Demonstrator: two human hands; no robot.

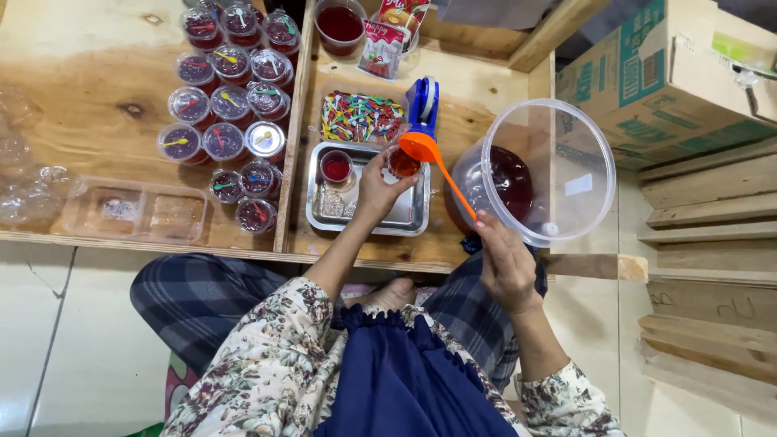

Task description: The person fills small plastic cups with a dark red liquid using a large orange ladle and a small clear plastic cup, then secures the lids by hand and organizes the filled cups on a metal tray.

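Note:
My left hand (377, 188) holds a small clear cup (402, 164) with red liquid over a metal tray (413, 217). My right hand (506, 263) grips the long handle of an orange ladle (421, 147), whose bowl is tipped right above the cup. A second filled small cup (336, 167) stands on the tray. A large clear plastic container (550, 174) of dark red liquid sits to the right, tilted toward me.
Several lidded cups with coloured spoons (231, 101) crowd the wooden board at left. A tray of colourful small spoons (360, 118), a blue tape dispenser (422, 101), a clear empty box (133, 210) and a cardboard carton (664, 77) are around.

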